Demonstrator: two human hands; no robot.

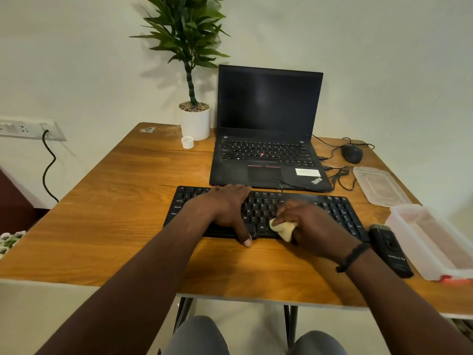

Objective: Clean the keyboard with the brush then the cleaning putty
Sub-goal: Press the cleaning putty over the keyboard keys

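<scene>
Near the table's (128,201) front edge, your right hand (311,225) grips putty (282,228) on the keyboard (340,211), whose uncleaned length runs rightward; left hand (226,207) lies flat, open.

On the laptop (266,139) at the table's (115,201) back edge I read "ThinkPad" on the palm rest's right corner. On the black keyboard (302,213) near the front edge I make out "Alt", "Caps Lock" and "Shift", plus letter keys like K, L, M. The white sticker on the laptop is too blurred for me.
</scene>
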